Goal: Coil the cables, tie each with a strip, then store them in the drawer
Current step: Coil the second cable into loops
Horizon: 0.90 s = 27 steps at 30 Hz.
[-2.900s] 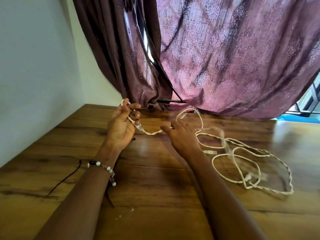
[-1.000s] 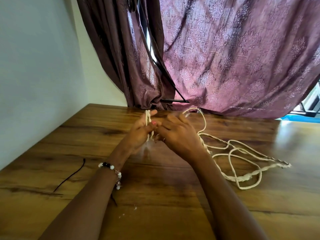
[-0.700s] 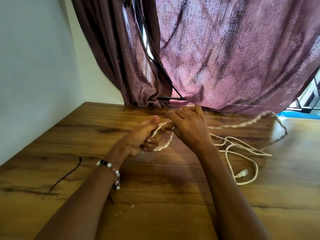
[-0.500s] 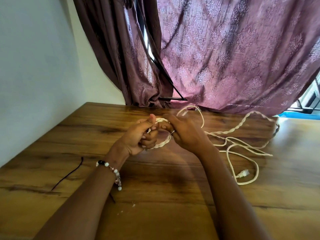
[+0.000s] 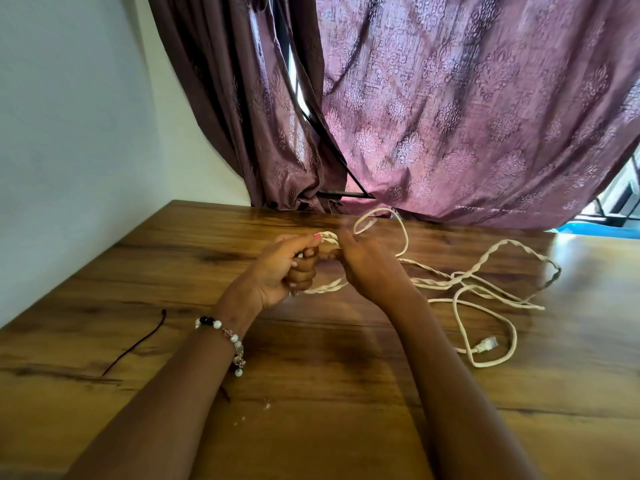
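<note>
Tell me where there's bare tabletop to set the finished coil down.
Free: the near table between the forearms, and the far left corner by the wall. A black strip lies near the left edge. Crowded: right of the right hand, where loose cream cable sprawls.
</note>
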Available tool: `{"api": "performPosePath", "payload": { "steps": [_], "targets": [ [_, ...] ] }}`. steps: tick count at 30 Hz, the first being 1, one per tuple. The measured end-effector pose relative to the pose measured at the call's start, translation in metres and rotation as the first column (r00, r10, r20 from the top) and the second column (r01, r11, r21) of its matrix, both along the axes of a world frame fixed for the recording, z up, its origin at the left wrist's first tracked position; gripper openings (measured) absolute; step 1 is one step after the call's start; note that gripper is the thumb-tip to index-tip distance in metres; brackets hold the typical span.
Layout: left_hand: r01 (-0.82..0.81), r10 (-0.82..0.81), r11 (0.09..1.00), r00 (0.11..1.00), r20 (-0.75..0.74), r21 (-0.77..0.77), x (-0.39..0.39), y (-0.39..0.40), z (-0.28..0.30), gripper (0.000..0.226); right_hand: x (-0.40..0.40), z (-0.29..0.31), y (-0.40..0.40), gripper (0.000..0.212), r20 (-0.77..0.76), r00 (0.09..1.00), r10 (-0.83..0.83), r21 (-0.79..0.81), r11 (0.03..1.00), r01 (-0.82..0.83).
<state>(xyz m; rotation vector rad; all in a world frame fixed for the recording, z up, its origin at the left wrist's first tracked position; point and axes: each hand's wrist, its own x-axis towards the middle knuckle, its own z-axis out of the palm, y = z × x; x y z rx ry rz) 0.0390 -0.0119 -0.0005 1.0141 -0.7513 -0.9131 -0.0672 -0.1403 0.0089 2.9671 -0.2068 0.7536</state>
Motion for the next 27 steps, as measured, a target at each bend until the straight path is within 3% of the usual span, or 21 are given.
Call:
{"api": "performPosePath", "payload": {
  "steps": [4,8,13,16,20,22,24,27],
  "targets": [
    [-0.081,0.079,0.997,0.983,-0.166,-0.007,0.006,0.001,0.004,0.039,-0.004,0.002,-0.004,0.039,-0.004,0.999,-0.036,0.008,0.999,0.036],
    [-0.231,0.146,0.963,0.88,-0.451,-0.139,0.027,0.011,0.006,0.049,-0.009,0.002,-0.018,0.029,-0.06,0.968,-0.244,-0.121,0.964,0.236],
    [-0.368,0.102,0.881,0.759,-0.643,-0.296,0.039,0.02,0.003,0.047,-0.018,-0.002,-0.035,0.035,-0.209,0.937,-0.279,-0.026,0.96,0.28],
    [-0.429,0.1,0.833,0.738,-0.667,-0.349,0.044,0.022,0.003,0.043,-0.019,-0.003,-0.041,0.053,-0.25,0.952,-0.176,0.048,0.98,0.194],
    [-0.453,0.171,0.823,0.774,-0.61,-0.344,0.042,0.019,0.004,0.042,-0.013,0.012,-0.026,0.049,0.078,0.987,0.144,-0.022,0.99,-0.143],
    [-0.446,0.204,0.83,0.802,-0.561,-0.335,0.038,0.016,0.006,0.042,-0.01,0.013,-0.01,0.045,0.147,0.982,0.119,-0.2,0.976,-0.089],
    [-0.436,0.232,0.838,0.829,-0.51,-0.328,0.034,0.014,0.009,0.042,-0.008,0.01,0.01,0.048,0.079,0.997,0.015,-0.381,0.925,0.017],
    [-0.443,0.272,0.838,0.846,-0.459,-0.32,0.028,0.013,0.012,0.039,-0.002,0.001,0.026,0.035,-0.065,0.992,-0.111,-0.427,0.901,0.073]
  ]
}}
